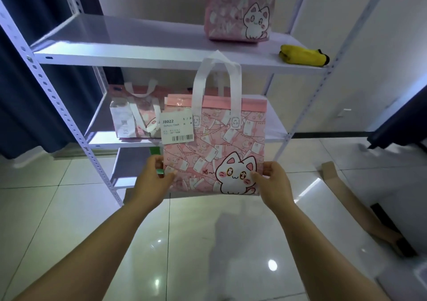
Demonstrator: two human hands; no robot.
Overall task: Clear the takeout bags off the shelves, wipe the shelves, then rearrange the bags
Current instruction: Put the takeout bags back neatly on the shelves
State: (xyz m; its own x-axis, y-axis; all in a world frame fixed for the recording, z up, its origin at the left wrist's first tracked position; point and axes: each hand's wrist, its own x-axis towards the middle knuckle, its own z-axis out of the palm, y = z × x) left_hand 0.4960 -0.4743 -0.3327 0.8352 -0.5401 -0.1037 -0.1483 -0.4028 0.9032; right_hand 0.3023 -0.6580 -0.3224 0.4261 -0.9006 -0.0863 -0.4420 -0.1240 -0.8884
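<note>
Dark blue curtain (27,92) hangs at left, w/ another dark one (399,125) at right. Flattened cardboard (353,199) lies on glossy tiled floor (69,220) (lights reflect in it), lower right.

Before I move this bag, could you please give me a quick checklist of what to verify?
1. Left hand grips the bag's lower left corner: ok.
2. Right hand grips its lower right corner: ok.
3. Bag upright, handles up: ok.
4. Label attached: ok.
5. Room on the middle shelf behind it: cannot tell, the bag hides it.
6. Shelves wiped: cannot tell; a cloth lies on the top shelf.
</note>
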